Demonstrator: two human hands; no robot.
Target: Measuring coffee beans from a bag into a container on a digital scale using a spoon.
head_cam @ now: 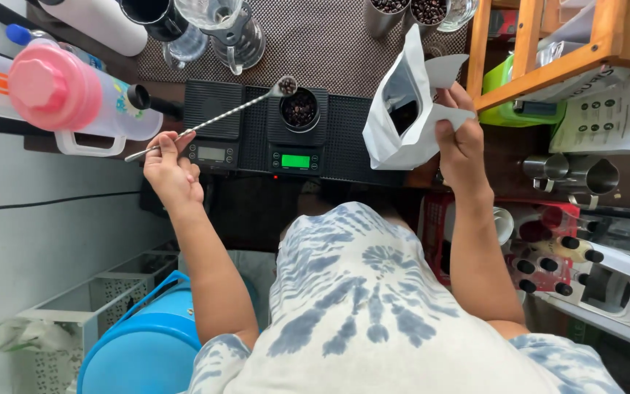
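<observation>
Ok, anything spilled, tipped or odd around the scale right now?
Nothing stands out. The left hand holds the long spoon with beans over the cup of coffee beans, which sits upright on the scale. The right hand holds the open white bag upright beside it. No loose beans show on the black mat.

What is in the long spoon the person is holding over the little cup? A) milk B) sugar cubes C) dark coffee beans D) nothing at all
C: the long spoon in the left hand carries dark coffee beans in its bowl, just above the cup of the same beans.
</observation>
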